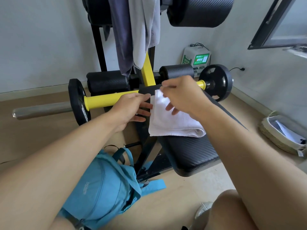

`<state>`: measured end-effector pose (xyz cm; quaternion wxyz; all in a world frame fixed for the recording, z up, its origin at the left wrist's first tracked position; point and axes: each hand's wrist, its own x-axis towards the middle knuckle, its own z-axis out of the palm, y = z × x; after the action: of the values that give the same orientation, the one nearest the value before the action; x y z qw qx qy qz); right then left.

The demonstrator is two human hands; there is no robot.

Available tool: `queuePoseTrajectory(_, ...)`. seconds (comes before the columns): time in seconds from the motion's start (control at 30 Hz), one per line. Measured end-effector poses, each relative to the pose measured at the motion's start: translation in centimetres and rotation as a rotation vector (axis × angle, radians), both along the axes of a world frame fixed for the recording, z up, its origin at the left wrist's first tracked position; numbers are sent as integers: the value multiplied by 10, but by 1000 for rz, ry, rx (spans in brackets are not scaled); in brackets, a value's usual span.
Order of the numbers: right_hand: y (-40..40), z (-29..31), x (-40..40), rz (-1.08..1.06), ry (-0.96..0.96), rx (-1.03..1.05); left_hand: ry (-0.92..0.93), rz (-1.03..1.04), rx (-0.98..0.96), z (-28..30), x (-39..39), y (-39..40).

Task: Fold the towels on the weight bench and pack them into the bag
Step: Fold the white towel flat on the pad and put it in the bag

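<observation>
On the black bench pad [187,153] lies the folded white towel [172,120], long axis from ten to four o'clock — right hand [181,95] pinches its far corner, left hand [131,110], fingers spread, steadies the nine-o'clock edge; blue backpack [103,188] waits at seven.

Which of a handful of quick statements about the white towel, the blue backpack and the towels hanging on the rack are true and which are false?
1. The white towel lies on the black bench pad. True.
2. The right hand pinches the towel's far corner. True.
3. The blue backpack sits on top of the bench. False: it is on the floor beside the bench.
4. The white towel is already inside the backpack. False: it is on the pad, partly folded.
5. Grey towels hang from the rack behind the bench. True.
6. The left hand holds a weight plate. False: its fingers are spread at the towel's left edge.
</observation>
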<state>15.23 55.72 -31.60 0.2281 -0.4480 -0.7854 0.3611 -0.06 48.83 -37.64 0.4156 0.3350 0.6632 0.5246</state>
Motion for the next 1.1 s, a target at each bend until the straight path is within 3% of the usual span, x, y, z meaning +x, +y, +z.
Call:
queuePoseTrajectory(0.07, 12, -1, 9, -61, -11, 128, 52, 13, -24, -1, 4, 1)
queuePoseTrajectory(0.17, 24, -6, 23, -110, -236, 307, 128, 19, -40, 2, 13, 1)
queuePoseTrajectory(0.3, 27, -19, 31, -35, -300, 327, 217, 22, -26, 4, 23, 3)
queuePoseTrajectory(0.5, 29, -32, 32, 3, -339, 339, 75, 73, 100, 9, 28, 2)
queuePoseTrajectory(0.87, 15, -47, 26, 116, -504, 351, 14, 191, 38, 1, 27, -2)
queuePoseTrajectory(0.93, 15, -47, 26, 117, -510, 351, 193, 195, 44, -2, 27, -3)
queuePoseTrajectory(1.0, 16, -47, 28, 150, -531, 345, 576, 128, 121, -3, 26, -5)
queuePoseTrajectory(1.1, 18, -48, 33, 226, -577, 312, 957, -150, 203, -1, 30, -5)
